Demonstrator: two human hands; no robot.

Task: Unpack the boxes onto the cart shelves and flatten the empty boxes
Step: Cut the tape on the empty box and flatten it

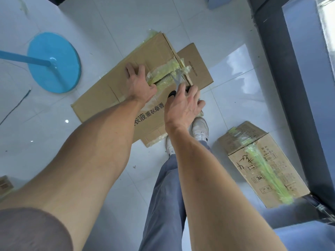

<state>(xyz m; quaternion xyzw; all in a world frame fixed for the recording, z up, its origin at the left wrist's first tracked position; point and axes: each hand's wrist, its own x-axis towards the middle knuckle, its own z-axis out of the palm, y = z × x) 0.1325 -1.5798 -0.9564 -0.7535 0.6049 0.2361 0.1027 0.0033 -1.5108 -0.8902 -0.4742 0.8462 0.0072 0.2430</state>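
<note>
A flattened cardboard box (126, 84) is laid on the white tiled floor (112, 20), directly ahead of the person's feet; printed characters are seen near its near edge. A seam of yellowish packing tape (163, 75) is partly split along the box's middle. The left hand (139, 82) is pressed on the cardboard just left of the seam, fingers spread, thumb tucked at the tape edge. Scissors (178, 78) with black handles are gripped by the right hand (183, 105), fingers curled through the handles — blades are set into the tape near the fold. Nothing can be seen inside the flattened box.

A second box (262, 163), still sealed and upright in shape, is set on the floor to the right beside a dark cart frame (282, 69); green-yellow tape runs over its top and side — contents are hidden. White sneakers (199, 127) and grey-blue trousers (163, 196) are seen below the right arm. A blue round stand base (63, 69) is placed well left of the box.
</note>
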